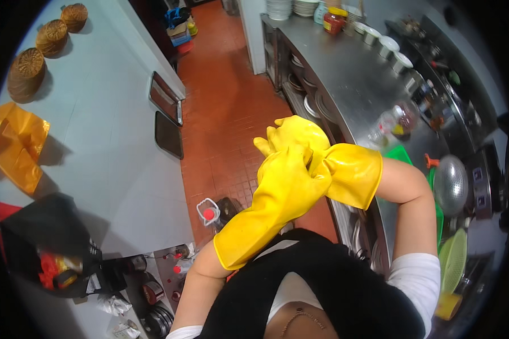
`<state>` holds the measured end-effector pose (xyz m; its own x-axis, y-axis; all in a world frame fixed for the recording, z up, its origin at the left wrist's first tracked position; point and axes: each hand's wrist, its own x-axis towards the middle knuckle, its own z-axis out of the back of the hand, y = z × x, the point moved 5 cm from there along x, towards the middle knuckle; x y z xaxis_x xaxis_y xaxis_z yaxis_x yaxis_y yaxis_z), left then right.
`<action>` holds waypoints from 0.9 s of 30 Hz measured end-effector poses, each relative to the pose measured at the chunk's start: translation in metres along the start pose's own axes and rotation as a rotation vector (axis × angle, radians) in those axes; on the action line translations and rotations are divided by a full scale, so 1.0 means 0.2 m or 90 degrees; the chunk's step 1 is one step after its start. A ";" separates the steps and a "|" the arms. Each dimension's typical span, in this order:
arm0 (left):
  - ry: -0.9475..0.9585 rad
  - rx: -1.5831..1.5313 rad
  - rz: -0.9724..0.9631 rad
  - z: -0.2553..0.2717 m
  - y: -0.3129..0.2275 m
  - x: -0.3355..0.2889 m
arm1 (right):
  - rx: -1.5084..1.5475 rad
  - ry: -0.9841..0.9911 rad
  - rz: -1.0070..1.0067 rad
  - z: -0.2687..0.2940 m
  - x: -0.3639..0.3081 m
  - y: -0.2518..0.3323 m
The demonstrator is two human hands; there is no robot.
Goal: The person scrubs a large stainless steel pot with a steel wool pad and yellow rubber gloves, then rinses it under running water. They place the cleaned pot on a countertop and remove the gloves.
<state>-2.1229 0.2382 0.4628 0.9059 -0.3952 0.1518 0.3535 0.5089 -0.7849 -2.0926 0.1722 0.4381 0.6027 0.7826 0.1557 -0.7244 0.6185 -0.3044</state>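
Long yellow rubber gloves cover both of my hands, with wide cuffs reaching up the forearms. My left hand (291,172) crosses in front of the right wrist, its fingers bent and closed on the right glove (353,175). Folds gather in the rubber where it grips. Behind it, my right hand (300,134) points left, with a few fingertips stretched out and apart. Nothing shows in the right hand, though its palm is partly hidden by the left. Both hands are held up in front of my chest, above the red tiled floor.
A steel counter (350,68) runs along the right, bearing white bowls (400,62), a red jar (335,21), a plastic bottle (385,125) and a metal strainer (451,183). Plates fill its lower shelves. At left, baskets (26,73) hang on a white wall. A handled bottle (209,213) stands below.
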 end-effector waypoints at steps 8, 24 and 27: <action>-0.131 0.043 -0.021 0.29 0.48 0.93 | -0.005 -0.071 0.096 -0.48 0.78 -0.79; -0.065 -0.181 -0.153 0.92 1.13 3.09 | -0.194 -0.101 0.078 -0.97 2.25 -2.64; -0.209 -0.048 -0.235 1.06 1.22 3.45 | -0.122 -0.131 0.110 -1.10 2.53 -2.96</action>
<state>-1.3625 0.2520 0.5040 0.7538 -0.2706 0.5988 0.6571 0.3197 -0.6826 -1.2844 0.1868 0.4904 0.3820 0.8850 0.2662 -0.7221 0.4655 -0.5118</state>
